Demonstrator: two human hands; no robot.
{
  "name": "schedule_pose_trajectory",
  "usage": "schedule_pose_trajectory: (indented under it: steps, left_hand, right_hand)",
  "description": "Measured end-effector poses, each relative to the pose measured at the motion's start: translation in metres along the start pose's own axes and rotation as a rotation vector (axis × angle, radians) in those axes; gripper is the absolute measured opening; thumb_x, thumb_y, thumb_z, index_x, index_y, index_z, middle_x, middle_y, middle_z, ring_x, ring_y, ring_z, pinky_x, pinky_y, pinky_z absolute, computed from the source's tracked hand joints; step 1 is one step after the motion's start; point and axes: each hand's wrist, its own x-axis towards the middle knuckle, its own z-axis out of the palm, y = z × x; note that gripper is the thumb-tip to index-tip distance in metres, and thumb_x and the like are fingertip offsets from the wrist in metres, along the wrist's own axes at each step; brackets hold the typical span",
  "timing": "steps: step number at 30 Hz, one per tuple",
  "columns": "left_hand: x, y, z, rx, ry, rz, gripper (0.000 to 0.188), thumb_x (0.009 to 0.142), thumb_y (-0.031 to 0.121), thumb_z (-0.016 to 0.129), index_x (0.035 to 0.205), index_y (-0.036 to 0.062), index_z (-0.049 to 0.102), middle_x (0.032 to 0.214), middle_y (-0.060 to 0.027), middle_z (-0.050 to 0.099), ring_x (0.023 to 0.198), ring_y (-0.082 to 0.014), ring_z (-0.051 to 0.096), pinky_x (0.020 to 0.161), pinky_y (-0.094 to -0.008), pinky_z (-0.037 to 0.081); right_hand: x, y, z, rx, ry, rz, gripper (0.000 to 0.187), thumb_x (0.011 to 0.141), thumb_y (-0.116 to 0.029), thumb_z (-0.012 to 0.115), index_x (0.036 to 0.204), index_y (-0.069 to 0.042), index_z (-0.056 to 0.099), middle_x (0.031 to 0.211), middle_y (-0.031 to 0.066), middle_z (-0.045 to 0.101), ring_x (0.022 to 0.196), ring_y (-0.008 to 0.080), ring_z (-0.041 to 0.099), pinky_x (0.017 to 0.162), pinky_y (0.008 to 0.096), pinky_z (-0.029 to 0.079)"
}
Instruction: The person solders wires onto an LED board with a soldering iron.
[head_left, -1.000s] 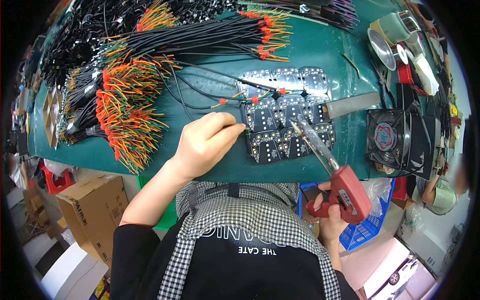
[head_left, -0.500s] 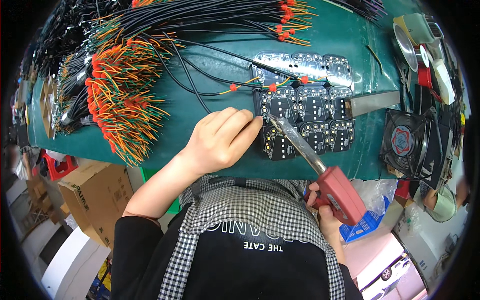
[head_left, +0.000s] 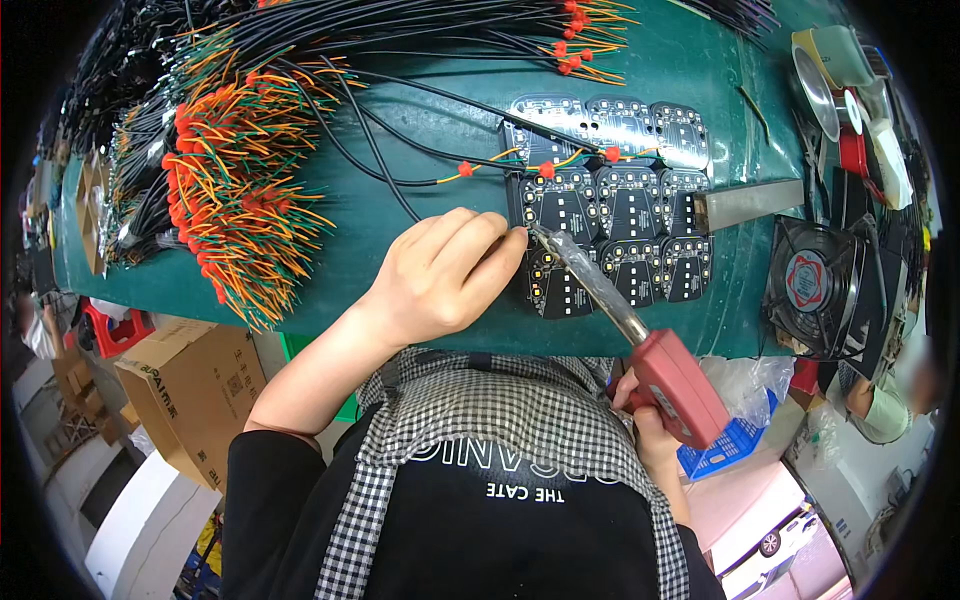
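My left hand (head_left: 440,275) is closed in a pinch at the near left edge of a panel of black circuit boards (head_left: 628,205). A black cable (head_left: 375,150) runs down into its fingers; the held end is hidden. In my right hand (head_left: 652,430) is a red-handled soldering gun (head_left: 680,388), its long metal barrel slanting up and left over the boards. Its tip is close to my left fingertips; whether it touches wire or board I cannot tell. Along the far row of boards, several cables with red-collared orange and green ends lie across the panel.
A metal bar (head_left: 750,205) rests on the panel's right edge. Beyond it stand a black fan (head_left: 808,278) and a solder spool (head_left: 815,92). Bundles of cables with orange and green ends (head_left: 240,190) cover the left of the green table (head_left: 400,105). A person's arm (head_left: 880,405) shows at far right.
The soldering gun's tip has shifted slightly left, closer to my left fingertips. My left hand has stayed almost in place, still pinching the cable.
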Motion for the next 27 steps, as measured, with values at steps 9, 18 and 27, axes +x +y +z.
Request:
schedule_pose_trajectory:
  steps: [9,18,27]
  left_hand:
    - [0.000,0.001,-0.001,0.025,-0.015,0.006,0.030,0.058,0.004,0.064,0.087,-0.0027,0.065,0.078,-0.0086,0.055,0.060,-0.0175,0.054,0.050,-0.0269,0.044]
    - [0.000,0.003,-0.003,0.070,-0.045,0.008,0.033,0.057,0.004,0.063,0.089,-0.0012,0.066,0.080,-0.0080,0.055,0.062,-0.0173,0.054,0.051,-0.0272,0.045]
    - [0.000,0.002,-0.002,0.102,-0.002,0.083,0.031,0.055,0.007,0.064,0.085,0.0009,0.067,0.080,-0.0072,0.058,0.065,-0.0177,0.057,0.051,-0.0263,0.045]
  right_hand:
    - [0.000,0.018,-0.010,-0.160,-0.045,-0.182,0.070,0.069,-0.024,0.081,0.124,0.008,0.050,0.084,0.0106,0.068,0.066,0.0153,0.066,0.065,0.0257,0.052]
    - [-0.005,0.012,-0.007,-0.194,0.023,-0.205,0.075,0.072,-0.040,0.078,0.122,0.008,0.051,0.080,0.0080,0.067,0.066,0.0156,0.066,0.066,0.0264,0.052]
    - [-0.007,0.007,-0.003,-0.078,0.039,-0.087,0.079,0.070,-0.039,0.079,0.125,0.009,0.048,0.075,0.0067,0.065,0.063,0.0138,0.063,0.067,0.0265,0.051]
